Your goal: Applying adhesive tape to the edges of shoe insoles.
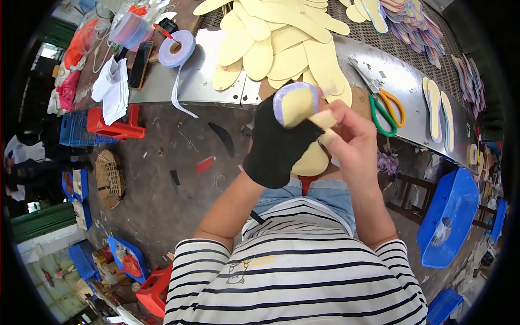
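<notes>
My left hand [281,143], in a black glove, is closed around a pale yellow insole [298,107]. Lavender tape lines the insole's rounded upper end, and its lower end [312,161] shows beneath the glove. At the insole's right edge, my right hand [352,135] is bare, with pale yellow coverings on the thumb and index tips. Those two fingers pinch at the edge, and the exact contact is partly hidden. Just beyond both hands, a heap of plain yellow insoles [290,57] covers the table's near side.
A metal-edged table [211,81] carries a lavender tape roll [177,47], its loose strip hanging over the edge, and a phone [140,65]. Scissors [385,111] with green and orange handles overhang the right edge. Edged insoles [437,111] lie further right. A blue tub [448,219] and red stool [116,123] flank me.
</notes>
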{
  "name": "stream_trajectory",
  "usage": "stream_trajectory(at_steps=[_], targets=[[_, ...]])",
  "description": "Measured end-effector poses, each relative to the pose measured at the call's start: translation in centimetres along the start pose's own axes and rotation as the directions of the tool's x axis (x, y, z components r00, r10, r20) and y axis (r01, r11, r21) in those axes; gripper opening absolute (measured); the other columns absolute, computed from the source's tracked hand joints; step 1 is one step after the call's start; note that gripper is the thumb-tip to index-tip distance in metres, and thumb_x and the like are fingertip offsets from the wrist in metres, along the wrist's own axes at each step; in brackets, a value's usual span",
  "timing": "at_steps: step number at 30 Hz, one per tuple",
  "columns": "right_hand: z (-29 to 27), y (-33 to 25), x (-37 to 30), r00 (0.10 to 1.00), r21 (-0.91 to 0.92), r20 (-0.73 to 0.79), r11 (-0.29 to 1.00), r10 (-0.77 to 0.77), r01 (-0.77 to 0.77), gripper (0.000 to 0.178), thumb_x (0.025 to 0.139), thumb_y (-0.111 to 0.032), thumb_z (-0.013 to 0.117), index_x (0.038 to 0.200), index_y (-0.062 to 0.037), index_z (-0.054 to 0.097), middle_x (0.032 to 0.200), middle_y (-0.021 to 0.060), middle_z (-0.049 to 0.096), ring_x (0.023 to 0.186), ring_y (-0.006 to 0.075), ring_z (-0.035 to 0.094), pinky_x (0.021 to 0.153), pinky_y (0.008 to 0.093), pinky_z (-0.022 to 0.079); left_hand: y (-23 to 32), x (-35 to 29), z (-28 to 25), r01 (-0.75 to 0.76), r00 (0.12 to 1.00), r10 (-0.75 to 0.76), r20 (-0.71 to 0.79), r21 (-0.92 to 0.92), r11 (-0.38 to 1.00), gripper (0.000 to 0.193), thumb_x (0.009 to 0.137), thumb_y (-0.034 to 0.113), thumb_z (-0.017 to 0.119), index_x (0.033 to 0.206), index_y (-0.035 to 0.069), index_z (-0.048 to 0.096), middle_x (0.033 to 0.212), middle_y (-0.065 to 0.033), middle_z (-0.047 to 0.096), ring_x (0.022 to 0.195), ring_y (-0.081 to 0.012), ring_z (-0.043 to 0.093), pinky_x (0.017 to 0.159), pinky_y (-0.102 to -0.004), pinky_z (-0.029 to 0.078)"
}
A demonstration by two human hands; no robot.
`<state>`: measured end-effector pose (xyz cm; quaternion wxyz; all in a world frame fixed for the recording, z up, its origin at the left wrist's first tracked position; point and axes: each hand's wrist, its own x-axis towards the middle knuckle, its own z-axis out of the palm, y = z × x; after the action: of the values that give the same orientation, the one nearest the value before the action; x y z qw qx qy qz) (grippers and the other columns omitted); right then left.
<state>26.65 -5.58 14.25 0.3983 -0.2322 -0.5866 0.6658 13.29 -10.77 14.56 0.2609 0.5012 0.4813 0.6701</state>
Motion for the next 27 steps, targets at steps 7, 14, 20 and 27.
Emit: stream_trajectory(at_steps=[7,14,20,27], targets=[[-0.8,0.0,1.3,0.999,-0.115,0.026,0.993,0.037,-0.033,0.007,0.076,-0.002,0.066,0.081,0.0014,0.064,0.084,0.0012,0.057,0.067,0.0019,0.05,0.055,0.0156,0.037,2.2,2.0,-0.3,0.317,0.917,-0.356,-0.182,-0.209,0.925,0.015,0.079,0.009,0.066,0.09,0.0,0.066,0.08,-0.0034,0.066,0.074,-0.0075,0.058,0.065,-0.0228,0.047],[-1.1,-0.3,2.1,0.985,-0.235,0.175,0.971,-0.003,0.044,0.006,0.074,-0.001,0.065,0.078,0.0003,0.061,0.076,-0.0018,0.054,0.06,0.0002,0.043,0.05,0.0162,0.032,1.4,2.6,0.0,0.183,0.966,-0.195,-0.172,-0.08,0.98,0.023,0.081,0.012,0.064,0.101,0.002,0.064,0.079,-0.0017,0.061,0.069,-0.0064,0.053,0.059,-0.0211,0.04],[0.1,-0.4,3.6,0.985,-0.084,0.174,0.996,0.007,0.008,0.007,0.08,-0.002,0.061,0.079,-0.0013,0.053,0.077,-0.0048,0.055,0.066,-0.0001,0.047,0.054,0.0158,0.036,-1.9,0.6,-1.0,0.262,0.957,-0.288,-0.021,-0.357,0.897,0.037,0.083,0.009,0.062,0.119,0.004,0.053,0.099,-0.0046,0.061,0.09,-0.0114,0.057,0.077,-0.0248,0.046],[-0.9,-0.8,2.5,0.974,-0.114,0.202,0.99,0.103,-0.081,0.012,0.082,-0.003,0.061,0.093,0.0007,0.057,0.09,0.001,0.059,0.077,0.0068,0.057,0.067,0.0183,0.044,-1.3,-0.4,-2.7,0.353,0.916,-0.399,0.029,-0.529,0.772,0.027,0.09,0.016,0.053,0.112,0.0,0.056,0.108,-0.0094,0.06,0.099,-0.0164,0.058,0.083,-0.0296,0.047]])
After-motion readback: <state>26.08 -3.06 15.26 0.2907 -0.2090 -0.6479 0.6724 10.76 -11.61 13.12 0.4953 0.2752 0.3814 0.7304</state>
